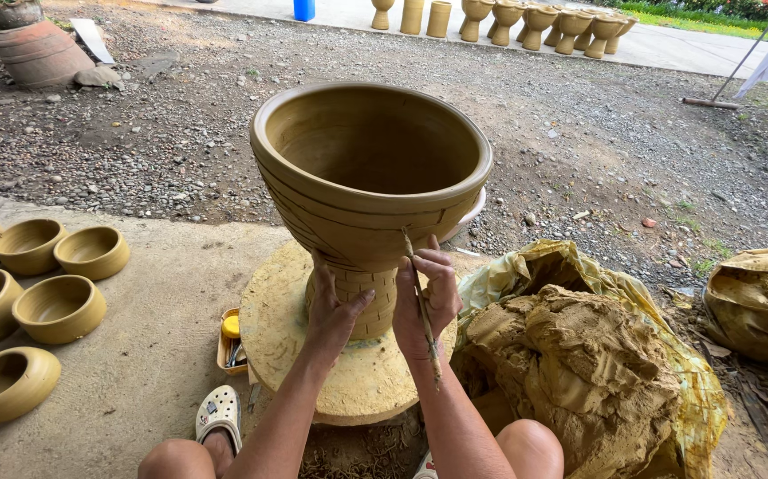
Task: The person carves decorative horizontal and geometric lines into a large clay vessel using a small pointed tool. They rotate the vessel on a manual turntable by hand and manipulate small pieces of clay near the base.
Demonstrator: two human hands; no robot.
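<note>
One hollow clay pot (370,173), nothing inside.

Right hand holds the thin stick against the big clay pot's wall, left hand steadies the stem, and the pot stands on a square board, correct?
Not quite: the head view shows the pot on a round disc, not a square board. The right hand holds the stick; the left hand steadies the stem.

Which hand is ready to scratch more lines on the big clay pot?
Probably the right hand: it grips the thin wooden stick, tip against the large tan clay pot. The left hand lies flat on its stem.
</note>
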